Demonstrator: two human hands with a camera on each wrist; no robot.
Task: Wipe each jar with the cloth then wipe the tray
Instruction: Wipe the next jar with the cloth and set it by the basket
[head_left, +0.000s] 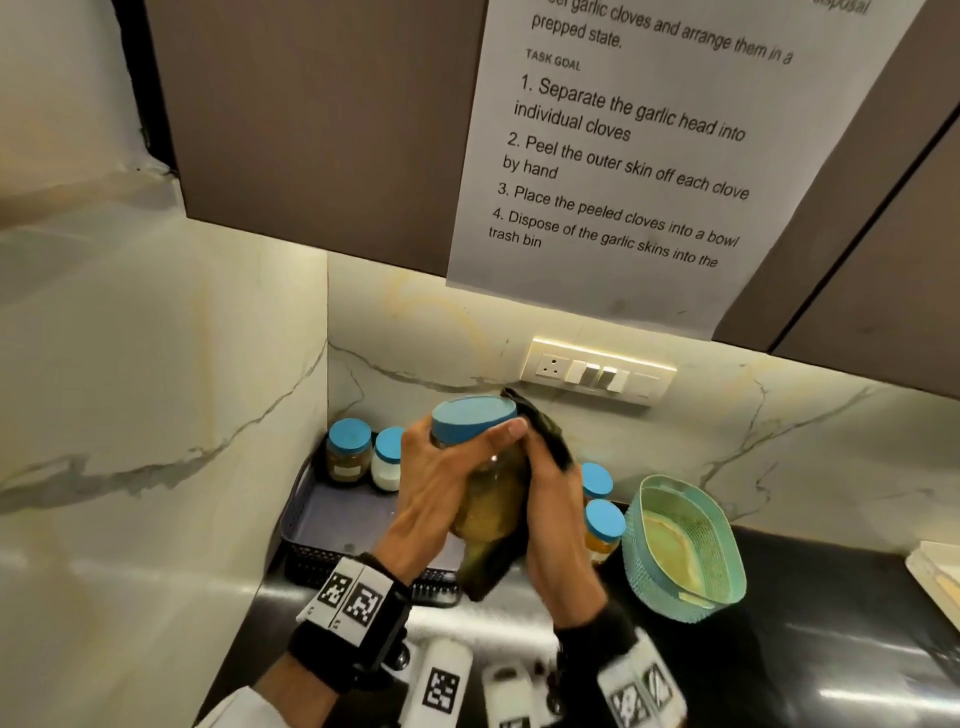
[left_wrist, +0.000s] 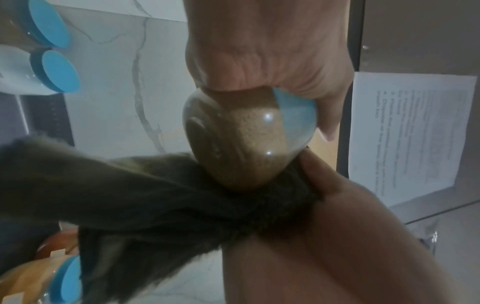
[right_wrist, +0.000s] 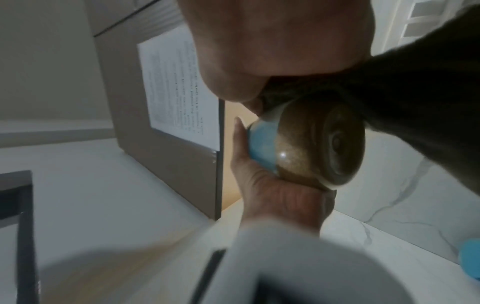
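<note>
My left hand (head_left: 441, 483) grips a glass jar (head_left: 493, 499) of brownish powder with a blue lid (head_left: 470, 418), held up above the tray. My right hand (head_left: 556, 525) holds a dark cloth (head_left: 545, 436) wrapped against the jar's right side and bottom. From the left wrist, the jar (left_wrist: 241, 139) shows its base with the cloth (left_wrist: 155, 197) under it. In the right wrist view the jar (right_wrist: 311, 144) sits between both hands, the cloth (right_wrist: 415, 92) to its right. The dark tray (head_left: 332, 525) holds two blue-lidded jars (head_left: 349, 451) in its far corner.
Two more blue-lidded jars (head_left: 602, 525) stand right of the tray on the black counter (head_left: 831, 623). A teal mesh basket (head_left: 685, 551) sits beside them. A marble wall (head_left: 156, 389) closes the left side. A switch plate (head_left: 597, 371) and a paper sheet (head_left: 623, 156) are behind.
</note>
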